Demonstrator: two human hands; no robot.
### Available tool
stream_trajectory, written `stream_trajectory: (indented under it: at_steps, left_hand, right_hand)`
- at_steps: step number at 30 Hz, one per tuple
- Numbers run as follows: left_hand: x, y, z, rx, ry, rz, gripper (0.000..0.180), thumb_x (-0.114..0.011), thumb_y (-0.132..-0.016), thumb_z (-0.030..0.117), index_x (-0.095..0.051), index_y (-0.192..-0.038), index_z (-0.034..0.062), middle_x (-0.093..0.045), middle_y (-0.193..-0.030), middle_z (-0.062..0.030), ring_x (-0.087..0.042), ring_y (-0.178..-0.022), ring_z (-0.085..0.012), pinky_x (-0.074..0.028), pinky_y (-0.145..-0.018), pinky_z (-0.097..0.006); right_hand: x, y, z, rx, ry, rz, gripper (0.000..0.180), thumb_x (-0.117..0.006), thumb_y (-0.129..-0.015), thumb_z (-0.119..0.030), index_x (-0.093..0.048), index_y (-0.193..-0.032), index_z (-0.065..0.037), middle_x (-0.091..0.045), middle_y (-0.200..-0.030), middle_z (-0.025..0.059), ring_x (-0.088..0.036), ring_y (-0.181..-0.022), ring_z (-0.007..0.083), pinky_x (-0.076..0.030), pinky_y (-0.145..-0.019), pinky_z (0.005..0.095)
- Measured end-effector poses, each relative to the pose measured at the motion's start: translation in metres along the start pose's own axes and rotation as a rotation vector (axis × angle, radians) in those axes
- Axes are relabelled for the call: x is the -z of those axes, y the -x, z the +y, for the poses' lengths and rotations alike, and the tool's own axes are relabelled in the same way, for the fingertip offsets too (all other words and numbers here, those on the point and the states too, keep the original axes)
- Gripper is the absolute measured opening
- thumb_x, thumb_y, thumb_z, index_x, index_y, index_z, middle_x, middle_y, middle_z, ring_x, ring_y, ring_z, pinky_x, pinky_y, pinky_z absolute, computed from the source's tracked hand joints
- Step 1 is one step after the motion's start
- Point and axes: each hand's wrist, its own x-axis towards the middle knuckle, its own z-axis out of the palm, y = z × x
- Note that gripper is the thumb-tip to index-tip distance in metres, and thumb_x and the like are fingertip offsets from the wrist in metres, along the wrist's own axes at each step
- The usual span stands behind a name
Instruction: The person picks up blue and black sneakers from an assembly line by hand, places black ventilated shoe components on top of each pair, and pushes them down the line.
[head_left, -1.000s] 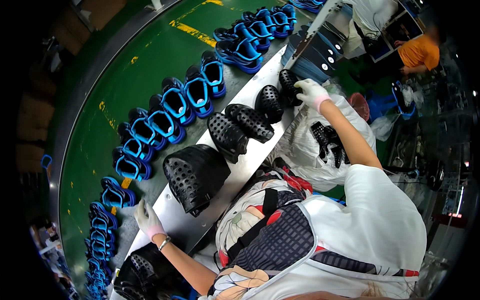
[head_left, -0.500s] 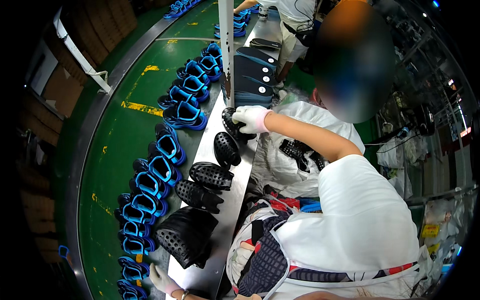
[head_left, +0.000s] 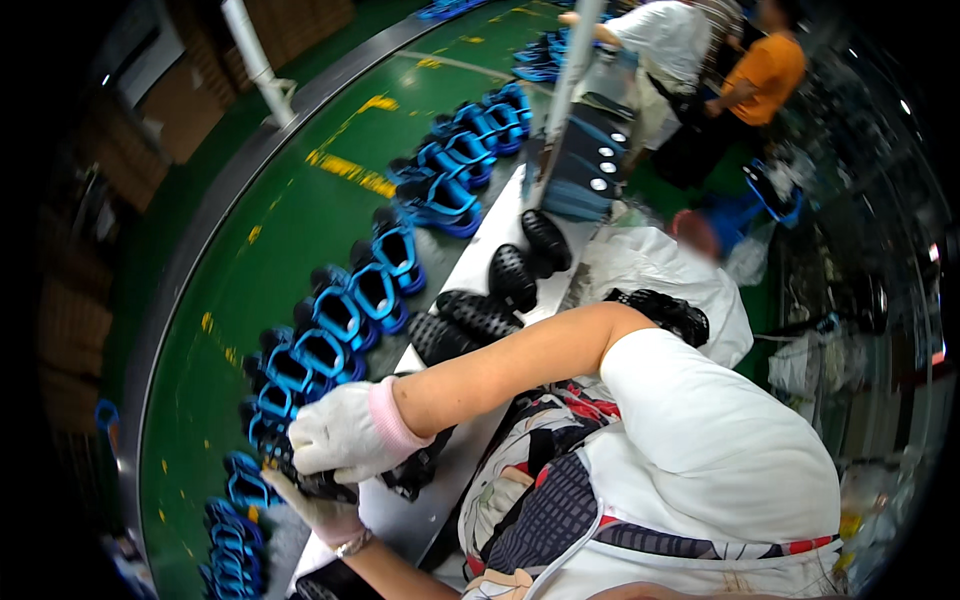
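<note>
My right hand (head_left: 350,432), in a white glove with a pink cuff, is closed over a black perforated shoe insert (head_left: 328,487), mostly hidden beneath it. Just below, my gloved left hand (head_left: 325,515) has a finger stretched out toward the insert; its other fingers are partly hidden. Both hands are beside the row of black and blue shoes (head_left: 322,360) on the green conveyor. Other black inserts (head_left: 415,475) show partly behind my right forearm. Farther up the metal ledge lie several more, among them a dotted black insert (head_left: 513,278).
A white post (head_left: 570,90) rises at the ledge's far end, beside stacked dark insoles (head_left: 590,150). On my right, a white plastic sack (head_left: 715,300) has black inserts (head_left: 665,312) on it. Farther off are a person in white (head_left: 660,40) and another in orange (head_left: 768,80).
My right hand has come from the far end of the ledge back across to the shoes, close to my left hand. The view has shifted and tilted.
</note>
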Motion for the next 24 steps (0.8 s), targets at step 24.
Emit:
stream_trajectory:
  at_steps: [24]
  left_hand:
    - [0.166, -0.035, 0.020, -0.164, -0.788, 0.286, 0.045, -0.060, -0.092, 0.029, -0.052, -0.124, -0.0026, -0.057, -0.121, -0.0136, -0.059, -0.108, -0.0233, -0.051, -0.088, -0.037]
  right_hand:
    - [-0.142, -0.142, 0.055, -0.627, 0.184, -0.659, 0.051, -0.049, -0.082, -0.049, -0.068, -0.086, -0.002, -0.066, -0.079, 0.0203, -0.065, -0.079, 0.0355, -0.052, -0.075, 0.0415]
